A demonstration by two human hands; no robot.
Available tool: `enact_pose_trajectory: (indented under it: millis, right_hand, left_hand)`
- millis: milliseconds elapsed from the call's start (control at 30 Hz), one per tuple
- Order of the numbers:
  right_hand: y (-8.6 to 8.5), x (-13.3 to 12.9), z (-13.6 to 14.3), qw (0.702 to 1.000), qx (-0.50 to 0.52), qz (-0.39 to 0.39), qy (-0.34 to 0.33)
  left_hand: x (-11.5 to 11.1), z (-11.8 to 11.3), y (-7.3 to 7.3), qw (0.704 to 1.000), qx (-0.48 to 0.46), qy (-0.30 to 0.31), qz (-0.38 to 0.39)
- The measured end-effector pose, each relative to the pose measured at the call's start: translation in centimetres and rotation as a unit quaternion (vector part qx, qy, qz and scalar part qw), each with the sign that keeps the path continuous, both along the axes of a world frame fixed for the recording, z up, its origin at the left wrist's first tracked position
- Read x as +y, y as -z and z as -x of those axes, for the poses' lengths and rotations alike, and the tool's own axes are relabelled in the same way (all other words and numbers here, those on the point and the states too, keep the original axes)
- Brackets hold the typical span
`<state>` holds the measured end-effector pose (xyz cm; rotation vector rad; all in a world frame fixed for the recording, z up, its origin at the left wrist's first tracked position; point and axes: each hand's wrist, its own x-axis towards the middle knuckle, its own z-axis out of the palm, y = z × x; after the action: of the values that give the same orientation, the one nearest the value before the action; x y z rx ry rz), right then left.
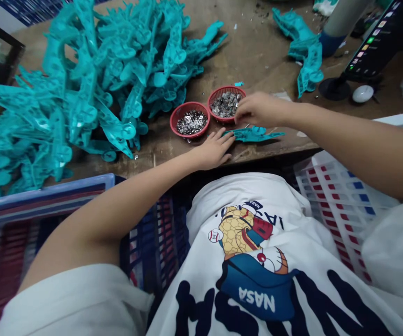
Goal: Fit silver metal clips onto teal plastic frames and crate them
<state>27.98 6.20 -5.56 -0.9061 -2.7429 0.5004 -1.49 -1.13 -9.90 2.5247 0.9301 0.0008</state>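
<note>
A flat teal plastic part (255, 134) lies near the table's front edge. My left hand (213, 150) rests on the table with its fingers spread, the fingertips touching the left end of that part. Just above the part is my right hand (259, 111), its fingers bent together beside a red basket of small metal pieces (225, 104). What those fingers pinch, if anything, is too small to make out. Left of this stands a second red basket (190, 120), also holding small shiny metal pieces, just beyond my left fingertips.
A large tangled heap of teal plastic parts (92, 79) covers the table's left side. More teal parts (304, 51) lie at the back right, near a phone on a stand (372, 42). Plastic crates (341, 200) stand below the table edge on both sides.
</note>
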Motion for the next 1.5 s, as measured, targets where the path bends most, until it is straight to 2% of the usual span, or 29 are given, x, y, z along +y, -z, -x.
enact_pose_trajectory:
  millis: [100,200,300,500,700,800,900,967,1033,1100,1167,1233,1300,1400,1500]
  right_hand:
    - [2.4,0.7,0.2,0.995,-0.048,0.002,-0.088]
    - [3.7,0.4,1.5,0.992,-0.058,0.001,-0.116]
    - [3.8,0.3,2.2,0.989,-0.074,0.015,-0.125]
    - [3.6,0.4,1.8,0.989,-0.059,0.037,-0.134]
    - [3.6,0.1,2.1,0.993,-0.063,0.077,-0.069]
    - [3.6,-0.1,2.5,0.993,-0.066,0.083,-0.059]
    - [2.7,-0.1,2.4,0.993,-0.073,0.08,-0.051]
    - [1.4,-0.1,1.8,0.994,-0.086,0.066,-0.007]
    - [0.2,-0.2,1.1,0.988,-0.132,0.028,0.075]
    - [-0.4,-0.5,0.5,0.963,-0.218,-0.011,0.161]
    - [-0.2,-0.9,0.2,0.932,-0.299,-0.03,0.203]
    - [0.4,-1.4,0.4,0.925,-0.318,-0.034,0.203]
    - [0.5,-1.9,0.8,0.936,-0.29,-0.035,0.195]
    - [-0.7,-2.8,1.4,0.947,-0.249,-0.028,0.201]
    - [-1.6,-3.9,1.9,0.968,-0.197,-0.015,0.155]
  left_hand:
    - [-0.2,0.7,-0.5,0.996,0.071,0.057,0.0]
    - [-0.2,1.0,-1.4,0.993,0.084,0.081,-0.007]
    - [-0.1,1.0,-1.7,0.992,0.087,0.091,-0.008]
    - [0.2,1.0,-1.5,0.992,0.07,0.099,-0.013]
    - [0.2,1.0,-1.5,0.992,0.078,0.1,-0.023]
    - [0.4,1.1,-1.4,0.991,0.078,0.103,-0.027]
    - [0.4,1.1,-1.4,0.991,0.086,0.104,-0.024]
    - [0.4,1.0,-1.5,0.991,0.088,0.095,-0.021]
    - [0.3,1.0,-1.5,0.993,0.08,0.083,-0.021]
    - [0.2,1.1,-1.4,0.994,0.066,0.079,-0.024]
    - [0.1,1.3,-1.2,0.995,0.048,0.083,-0.034]
    - [0.0,1.6,-0.9,0.995,0.022,0.088,-0.05]
    - [0.1,1.9,-0.5,0.994,-0.009,0.083,-0.065]
    - [0.0,2.4,0.4,0.995,-0.043,0.032,-0.079]
    - [-0.1,2.4,1.0,0.996,-0.045,-0.009,-0.082]
